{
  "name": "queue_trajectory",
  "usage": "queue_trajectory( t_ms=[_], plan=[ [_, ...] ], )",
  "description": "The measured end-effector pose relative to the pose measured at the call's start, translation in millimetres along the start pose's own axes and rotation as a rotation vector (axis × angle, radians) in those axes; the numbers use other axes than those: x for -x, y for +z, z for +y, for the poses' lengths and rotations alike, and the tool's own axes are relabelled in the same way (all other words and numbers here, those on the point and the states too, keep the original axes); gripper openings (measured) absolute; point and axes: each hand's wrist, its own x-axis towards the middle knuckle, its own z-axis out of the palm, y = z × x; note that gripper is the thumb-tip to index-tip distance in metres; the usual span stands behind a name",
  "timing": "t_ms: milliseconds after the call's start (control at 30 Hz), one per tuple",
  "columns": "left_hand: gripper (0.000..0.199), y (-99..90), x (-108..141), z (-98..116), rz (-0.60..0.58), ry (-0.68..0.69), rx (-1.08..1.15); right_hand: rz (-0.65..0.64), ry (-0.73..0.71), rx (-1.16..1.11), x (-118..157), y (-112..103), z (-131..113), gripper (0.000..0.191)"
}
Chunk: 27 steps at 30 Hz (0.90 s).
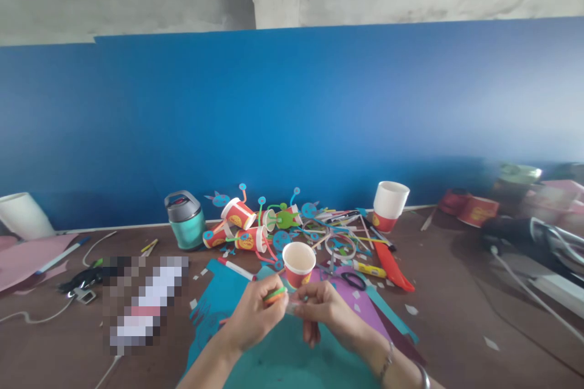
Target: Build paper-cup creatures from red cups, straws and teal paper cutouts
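My left hand [257, 309] is closed around a small green and orange tape roll [274, 296], mostly hidden by the fingers. Beside it, my right hand [325, 311] pinches a clear strip of tape [292, 306] that spans the short gap between the hands. Just behind them a red and white paper cup [298, 262] stands upright. Under both hands lies a teal paper sheet [292, 358], with a purple sheet [360, 301] to its right. A pair of scissors [352, 280] and a yellow glue stick [369, 269] rest behind my right hand.
Decorated paper cups [250, 238] with paper shapes lie heaped at the back. Stacked cups [390, 203] stand right of them, and a teal lidded flask [186, 222] left. A red plastic sleeve [395, 267] lies at right. A blue panel [292, 115] borders the table's back.
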Motion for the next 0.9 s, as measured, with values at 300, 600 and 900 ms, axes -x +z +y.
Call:
queue_trajectory(
  t_ms=[300,600,900],
  plan=[
    [0.032,-9.7,1,6,-0.123,-0.015,0.173,-0.069,0.026,-0.088,0,-3,2,0.040],
    [0.029,-20.1,3,18,-0.178,-0.167,0.171,-0.131,0.055,-0.178,-1,-5,7,0.040],
    [0.025,-23.2,4,17,-0.309,-0.237,0.155,-0.117,-0.023,-0.195,-4,-7,13,0.039]
  ],
)
